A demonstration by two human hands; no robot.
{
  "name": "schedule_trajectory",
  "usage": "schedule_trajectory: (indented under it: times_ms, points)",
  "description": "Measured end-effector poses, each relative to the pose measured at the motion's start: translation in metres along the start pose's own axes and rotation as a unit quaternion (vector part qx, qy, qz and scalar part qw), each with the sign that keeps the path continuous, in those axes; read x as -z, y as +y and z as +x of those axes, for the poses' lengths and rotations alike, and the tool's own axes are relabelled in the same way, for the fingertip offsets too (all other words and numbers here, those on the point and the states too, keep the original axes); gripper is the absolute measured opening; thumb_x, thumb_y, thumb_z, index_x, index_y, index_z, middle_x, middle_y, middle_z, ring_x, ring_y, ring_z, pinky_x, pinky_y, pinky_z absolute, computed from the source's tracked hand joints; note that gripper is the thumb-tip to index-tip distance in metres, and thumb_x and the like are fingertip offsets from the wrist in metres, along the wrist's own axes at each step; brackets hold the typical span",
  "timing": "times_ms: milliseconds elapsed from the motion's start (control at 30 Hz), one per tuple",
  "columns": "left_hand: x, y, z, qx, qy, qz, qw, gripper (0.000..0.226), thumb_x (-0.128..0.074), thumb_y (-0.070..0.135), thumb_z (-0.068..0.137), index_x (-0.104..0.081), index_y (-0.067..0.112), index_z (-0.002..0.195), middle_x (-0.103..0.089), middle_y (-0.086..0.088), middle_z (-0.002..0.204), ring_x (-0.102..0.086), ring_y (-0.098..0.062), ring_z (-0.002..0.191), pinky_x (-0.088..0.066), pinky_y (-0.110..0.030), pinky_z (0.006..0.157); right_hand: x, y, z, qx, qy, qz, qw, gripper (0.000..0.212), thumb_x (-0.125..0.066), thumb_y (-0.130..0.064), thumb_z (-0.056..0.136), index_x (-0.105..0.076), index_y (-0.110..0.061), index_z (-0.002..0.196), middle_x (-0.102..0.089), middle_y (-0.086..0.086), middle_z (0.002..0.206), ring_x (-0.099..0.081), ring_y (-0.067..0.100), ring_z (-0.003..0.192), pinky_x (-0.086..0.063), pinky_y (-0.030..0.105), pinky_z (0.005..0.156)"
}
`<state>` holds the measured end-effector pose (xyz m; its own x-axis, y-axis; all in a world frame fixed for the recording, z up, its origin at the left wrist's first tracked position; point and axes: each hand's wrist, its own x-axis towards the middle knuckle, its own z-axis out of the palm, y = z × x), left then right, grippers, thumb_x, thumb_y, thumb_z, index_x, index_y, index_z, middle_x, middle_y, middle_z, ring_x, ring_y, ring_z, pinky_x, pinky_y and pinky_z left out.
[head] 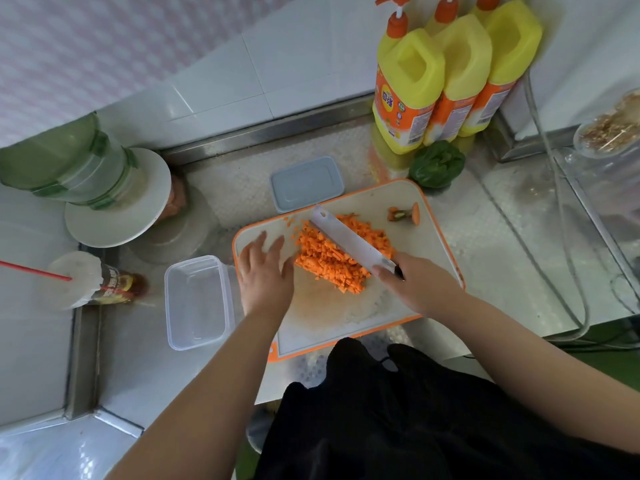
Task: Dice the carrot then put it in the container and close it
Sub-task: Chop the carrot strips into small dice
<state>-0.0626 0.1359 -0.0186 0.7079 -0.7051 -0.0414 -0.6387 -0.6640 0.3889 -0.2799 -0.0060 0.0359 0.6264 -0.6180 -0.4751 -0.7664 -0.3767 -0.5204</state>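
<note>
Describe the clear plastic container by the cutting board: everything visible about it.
The clear plastic container is a rectangular, transparent tub with rounded corners and a thickened rim. It is open, upright and empty; no carrot is in it yet. It stands on the metal counter just left of the cutting board, near the left hand, which does not touch it. Its grey-blue lid lies apart, beyond the board.

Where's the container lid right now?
In the head view the grey lid lies flat on the steel counter just beyond the cutting board's far left corner, left of the yellow bottles.
</note>
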Motion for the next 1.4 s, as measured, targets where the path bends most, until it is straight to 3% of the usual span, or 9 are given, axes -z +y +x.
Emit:
schedule_trajectory:
  times_ms: [133, 333, 600, 700, 767, 867, 967, 1133, 1400]
  points:
    - [0.004, -0.018, 0.020, 0.093, -0.115, 0.030, 0.989, 0.094, -0.065, 0.055, 0.085, -0.012, 0.023, 0.156, 0.005, -0.006, 0.164, 0.003, -0.027, 0.150, -0.010, -0.046, 0.120, -0.003, -0.004, -0.003, 0.043, 0.035, -0.044, 0.997, 0.044, -0.025, -0.051, 0.099, -0.046, -0.013, 0.090, -0.050, -0.001, 0.062, -0.054, 0.024, 0.059, -0.040, 0.037, 0.055]
    - [-0.004, -0.024, 0.013, 0.080, -0.127, 0.033, 0.988, 0.092, -0.069, 0.047, 0.083, -0.019, 0.017, 0.154, -0.029, -0.008, 0.152, -0.022, -0.029, 0.142, -0.023, -0.043, 0.115, -0.009, -0.004, -0.001, 0.045, 0.047, -0.050, 0.997, 0.036, -0.032, -0.049, 0.100, -0.048, -0.017, 0.099, -0.057, -0.001, 0.067, -0.057, 0.021, 0.059, -0.044, 0.037, 0.056]
    - [-0.017, 0.003, -0.057, 0.095, -0.132, -0.026, 0.986, 0.065, -0.064, 0.035, 0.089, -0.036, 0.016, 0.144, -0.037, -0.001, 0.142, -0.034, -0.024, 0.131, -0.030, -0.035, 0.105, -0.021, -0.017, -0.009, 0.065, 0.051, -0.077, 0.994, 0.042, -0.045, -0.055, 0.094, -0.047, -0.018, 0.113, -0.063, -0.002, 0.093, -0.063, 0.022, 0.084, -0.051, 0.036, 0.069]
    - [-0.007, 0.008, -0.067, 0.117, 0.065, -0.150, 0.980, 0.030, -0.053, 0.016, 0.094, -0.052, 0.011, 0.124, -0.048, -0.010, 0.126, -0.044, -0.031, 0.121, -0.034, -0.038, 0.101, -0.023, -0.019, -0.010, 0.063, 0.061, -0.082, 0.993, 0.044, -0.051, -0.055, 0.091, -0.048, -0.018, 0.114, -0.063, -0.003, 0.097, -0.063, 0.022, 0.088, -0.052, 0.036, 0.070]
    - [0.003, 0.008, -0.063, 0.019, 0.194, -0.167, 0.966, 0.022, -0.049, 0.015, 0.095, -0.057, 0.007, 0.114, -0.053, -0.014, 0.115, -0.048, -0.030, 0.112, -0.039, -0.041, 0.100, -0.025, -0.017, -0.011, 0.068, 0.071, -0.093, 0.991, 0.041, -0.053, -0.054, 0.091, -0.047, -0.018, 0.111, -0.064, -0.004, 0.096, -0.064, 0.021, 0.087, -0.051, 0.035, 0.068]
    - [0.011, 0.030, -0.051, -0.198, 0.078, -0.089, 0.973, 0.036, -0.042, 0.031, 0.099, -0.055, 0.017, 0.129, -0.051, -0.010, 0.134, -0.043, -0.029, 0.125, -0.034, -0.041, 0.109, -0.030, -0.015, -0.013, 0.082, 0.091, -0.127, 0.984, 0.038, -0.054, -0.051, 0.091, -0.043, -0.018, 0.107, -0.063, -0.004, 0.090, -0.064, 0.018, 0.081, -0.047, 0.028, 0.060]
    - [0.005, 0.058, -0.049, -0.294, -0.076, 0.087, 0.949, 0.056, -0.013, 0.052, 0.102, -0.038, 0.032, 0.148, -0.026, 0.002, 0.159, -0.016, -0.029, 0.145, -0.011, -0.046, 0.119, -0.036, -0.017, -0.015, 0.079, 0.089, -0.126, 0.985, 0.037, -0.055, -0.042, 0.092, -0.039, -0.014, 0.110, -0.063, 0.002, 0.095, -0.064, 0.022, 0.086, -0.039, 0.028, 0.060]
    - [-0.005, 0.074, -0.041, -0.267, -0.201, 0.166, 0.928, 0.069, 0.012, 0.058, 0.089, -0.008, 0.043, 0.154, 0.018, 0.013, 0.162, 0.021, -0.025, 0.148, 0.015, -0.048, 0.118, -0.033, -0.013, -0.022, 0.063, 0.108, -0.112, 0.986, 0.039, -0.056, -0.039, 0.092, -0.039, -0.011, 0.114, -0.064, 0.005, 0.101, -0.064, 0.026, 0.093, -0.037, 0.031, 0.064]
    - [-0.007, 0.073, -0.029, -0.157, -0.170, 0.151, 0.961, 0.073, 0.013, 0.058, 0.087, -0.015, 0.044, 0.153, 0.008, 0.010, 0.164, 0.014, -0.024, 0.149, 0.010, -0.049, 0.118, -0.018, 0.009, -0.028, 0.048, 0.170, -0.096, 0.980, 0.045, -0.061, -0.048, 0.087, -0.037, -0.016, 0.108, -0.064, 0.003, 0.093, -0.066, 0.023, 0.086, -0.044, 0.029, 0.067]
